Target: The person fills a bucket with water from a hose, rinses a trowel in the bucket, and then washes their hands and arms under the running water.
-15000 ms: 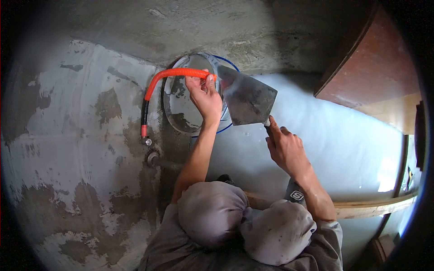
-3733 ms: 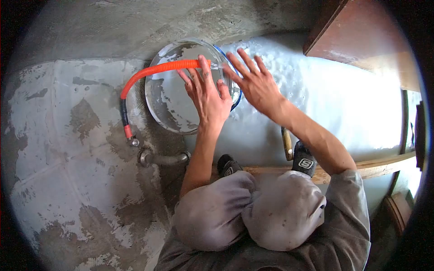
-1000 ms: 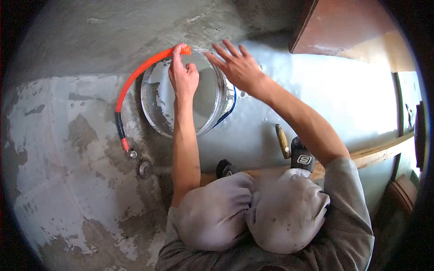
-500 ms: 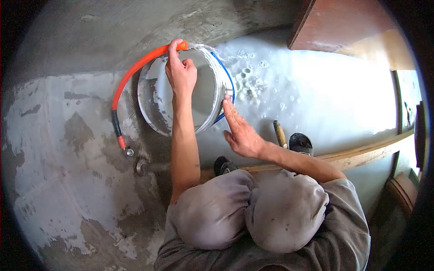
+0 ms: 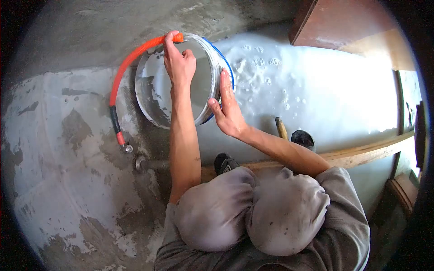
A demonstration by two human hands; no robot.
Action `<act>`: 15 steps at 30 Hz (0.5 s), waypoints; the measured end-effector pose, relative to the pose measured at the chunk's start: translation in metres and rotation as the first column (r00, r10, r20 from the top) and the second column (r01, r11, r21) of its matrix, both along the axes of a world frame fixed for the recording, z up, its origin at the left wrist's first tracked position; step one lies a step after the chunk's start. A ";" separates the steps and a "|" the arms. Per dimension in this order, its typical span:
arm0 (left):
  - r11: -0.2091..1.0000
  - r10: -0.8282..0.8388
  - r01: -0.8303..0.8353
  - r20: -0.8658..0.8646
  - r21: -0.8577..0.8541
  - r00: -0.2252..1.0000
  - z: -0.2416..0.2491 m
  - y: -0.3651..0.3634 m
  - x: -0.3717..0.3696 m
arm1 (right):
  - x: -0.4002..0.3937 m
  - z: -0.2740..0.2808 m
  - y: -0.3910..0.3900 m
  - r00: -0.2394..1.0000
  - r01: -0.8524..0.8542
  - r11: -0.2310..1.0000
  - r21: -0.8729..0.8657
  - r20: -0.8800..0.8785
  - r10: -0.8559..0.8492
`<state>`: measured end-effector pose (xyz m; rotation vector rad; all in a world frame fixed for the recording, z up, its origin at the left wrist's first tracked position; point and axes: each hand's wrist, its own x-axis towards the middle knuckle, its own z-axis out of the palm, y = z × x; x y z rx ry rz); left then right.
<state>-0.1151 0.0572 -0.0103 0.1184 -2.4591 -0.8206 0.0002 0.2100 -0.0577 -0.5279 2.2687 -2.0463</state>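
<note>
A white bucket (image 5: 151, 101) with a blue line along its outer side sits tilted in front of me, greyish wet residue inside it. My left hand (image 5: 180, 65) reaches over the bucket's opening. Its fingers are closed around an orange corrugated hose (image 5: 129, 63) at the far rim, close to the hose's end. The hose curves down the bucket's left side, past a black wrapped section, to a metal fitting (image 5: 128, 148). Against the bucket's right outer wall lies my right hand (image 5: 229, 110), fingers stretched out and thumb apart.
Cloudy, bubbly liquid (image 5: 271, 86) covers the floor to the right. A wooden handle (image 5: 281, 128) stands beside my shoe (image 5: 303, 139). A timber plank (image 5: 357, 153) runs across at right, with a brown wooden panel (image 5: 330, 22) above. Rough concrete (image 5: 58, 135) lies at left.
Both hands have shifted slightly up in view with the bucket and hose. My right hand has turned more upright, its fingers and palm now closer along the bucket's side.
</note>
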 end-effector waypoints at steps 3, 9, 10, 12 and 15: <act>1.000 0.010 -0.010 0.050 0.000 0.999 0.002 -0.002 0.000 | -0.002 -0.007 0.005 0.998 -0.045 0.999 -0.012 -0.049 0.044; 0.999 0.034 -0.038 0.124 0.030 0.992 0.005 -0.004 0.000 | -0.041 0.005 0.003 0.976 -0.002 0.988 0.157 -0.213 0.036; 0.998 0.040 -0.045 0.115 0.033 0.993 0.005 -0.004 0.000 | -0.053 0.005 0.000 0.977 -0.013 0.991 0.130 -0.209 0.040; 0.998 0.052 -0.056 0.098 0.039 0.994 0.005 -0.003 -0.001 | -0.079 0.006 -0.006 0.979 -0.032 0.997 0.075 -0.200 0.047; 0.985 -0.017 0.001 0.093 0.171 0.996 0.009 -0.002 0.001 | -0.093 0.000 -0.011 0.993 -0.014 1.000 0.013 -0.120 0.015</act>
